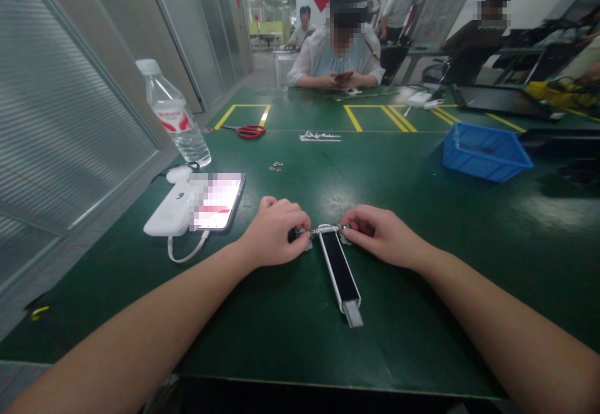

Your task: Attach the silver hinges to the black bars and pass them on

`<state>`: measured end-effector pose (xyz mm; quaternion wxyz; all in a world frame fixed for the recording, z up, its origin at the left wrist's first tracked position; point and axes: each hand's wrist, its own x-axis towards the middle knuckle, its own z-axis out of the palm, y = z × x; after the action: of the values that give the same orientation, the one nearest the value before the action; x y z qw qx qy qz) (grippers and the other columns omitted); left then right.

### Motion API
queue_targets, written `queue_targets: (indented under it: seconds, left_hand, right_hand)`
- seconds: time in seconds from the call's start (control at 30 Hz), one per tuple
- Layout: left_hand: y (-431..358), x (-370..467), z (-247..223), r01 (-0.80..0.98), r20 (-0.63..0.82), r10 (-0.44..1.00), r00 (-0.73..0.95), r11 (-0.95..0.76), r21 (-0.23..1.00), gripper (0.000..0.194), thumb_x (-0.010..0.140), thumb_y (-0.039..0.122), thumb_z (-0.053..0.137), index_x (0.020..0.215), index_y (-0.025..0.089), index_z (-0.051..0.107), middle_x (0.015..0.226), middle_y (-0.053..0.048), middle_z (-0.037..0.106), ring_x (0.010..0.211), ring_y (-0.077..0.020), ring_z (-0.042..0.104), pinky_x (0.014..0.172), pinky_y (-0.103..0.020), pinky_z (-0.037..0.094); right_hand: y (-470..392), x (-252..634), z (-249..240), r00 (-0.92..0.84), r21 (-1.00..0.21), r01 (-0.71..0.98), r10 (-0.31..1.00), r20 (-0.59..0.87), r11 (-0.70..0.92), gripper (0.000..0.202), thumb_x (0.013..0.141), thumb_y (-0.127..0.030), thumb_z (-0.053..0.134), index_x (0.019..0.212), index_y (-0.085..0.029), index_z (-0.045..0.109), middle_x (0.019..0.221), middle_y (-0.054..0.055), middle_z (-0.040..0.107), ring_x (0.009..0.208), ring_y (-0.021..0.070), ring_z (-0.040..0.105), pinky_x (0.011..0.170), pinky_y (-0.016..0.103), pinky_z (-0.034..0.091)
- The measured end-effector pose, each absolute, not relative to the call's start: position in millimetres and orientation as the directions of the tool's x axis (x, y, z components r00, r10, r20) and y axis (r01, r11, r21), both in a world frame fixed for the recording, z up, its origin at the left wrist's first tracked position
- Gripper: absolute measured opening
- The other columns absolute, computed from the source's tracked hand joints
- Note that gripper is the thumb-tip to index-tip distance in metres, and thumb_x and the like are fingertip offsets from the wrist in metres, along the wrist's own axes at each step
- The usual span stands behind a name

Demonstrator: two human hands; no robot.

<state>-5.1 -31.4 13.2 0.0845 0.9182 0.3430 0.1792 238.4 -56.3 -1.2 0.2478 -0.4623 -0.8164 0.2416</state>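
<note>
A long white-edged device with a black face [340, 267] lies on the green table [398, 339], a grey tab [353, 314] at its near end. Across its far end runs a thin metal rod [329, 229]. My left hand [276, 232] pinches the rod's left end between thumb and fingers, with a small clear piece just under the fingertips. At the right end, the thumb and index finger of my right hand [382, 234] close on the rod; another small clear piece shows beneath them. Exactly how the rod joins the device is too small to tell.
On the left stand a water bottle [175, 114], a white power bank [171, 211] and a lit phone [220, 201]. Beyond are red scissors [250, 131], small metal rings [276, 167], white strips [320, 136] and a blue bin [485, 154]. A person [342, 57] sits opposite.
</note>
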Motion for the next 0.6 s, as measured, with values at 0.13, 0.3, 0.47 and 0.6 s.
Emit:
queue_targets:
  seconds: [0.13, 0.3, 0.47, 0.6]
  left_hand:
    - [-31.2, -4.7, 12.7, 0.597, 0.265, 0.654, 0.709, -0.756, 0.269, 0.012, 0.080, 0.026, 0.052, 0.079, 0.019, 0.061, 0.077, 0.001, 0.064, 0.081, -0.0176, 0.054, 0.078, -0.037, 0.025]
    - [-31.0, -4.1, 11.6, 0.580, 0.277, 0.640, 0.717, -0.768, 0.274, 0.011, 0.080, 0.026, 0.052, 0.079, 0.019, 0.060, 0.078, 0.001, 0.064, 0.080, -0.0172, 0.054, 0.078, -0.036, 0.025]
    - [-30.1, -4.2, 9.9, 0.572, 0.286, 0.636, 0.717, -0.771, 0.281, 0.011, 0.080, 0.025, 0.051, 0.078, 0.019, 0.060, 0.076, 0.000, 0.063, 0.079, -0.0177, 0.054, 0.077, -0.036, 0.025]
    - [-30.5, -4.7, 9.8, 0.580, 0.284, 0.641, 0.713, -0.767, 0.275, 0.011, 0.080, 0.026, 0.051, 0.080, 0.019, 0.060, 0.077, 0.000, 0.063, 0.080, -0.0184, 0.053, 0.077, -0.037, 0.025]
  right_hand:
    - [-56.6, 237.8, -0.7, -0.444, -0.633, 0.631, 0.878, 0.180, 0.449, 0.008, 0.087, -0.025, 0.055, 0.085, -0.019, 0.060, 0.068, -0.001, 0.051, 0.060, 0.0116, 0.047, 0.055, 0.025, 0.038]
    - [-56.2, 237.9, -0.7, -0.446, -0.635, 0.631, 0.878, 0.173, 0.446, 0.009, 0.087, -0.027, 0.055, 0.085, -0.019, 0.060, 0.068, -0.001, 0.051, 0.060, 0.0115, 0.047, 0.055, 0.024, 0.038]
    - [-56.9, 238.1, -0.8, -0.449, -0.633, 0.632, 0.877, 0.172, 0.448, 0.009, 0.087, -0.026, 0.055, 0.087, -0.019, 0.060, 0.069, -0.001, 0.051, 0.059, 0.0113, 0.047, 0.055, 0.025, 0.038]
    - [-58.3, 238.0, -1.1, -0.446, -0.639, 0.608, 0.869, 0.216, 0.471, 0.021, 0.086, -0.028, 0.058, 0.104, -0.018, 0.060, 0.072, -0.001, 0.052, 0.056, 0.0106, 0.045, 0.054, 0.025, 0.038]
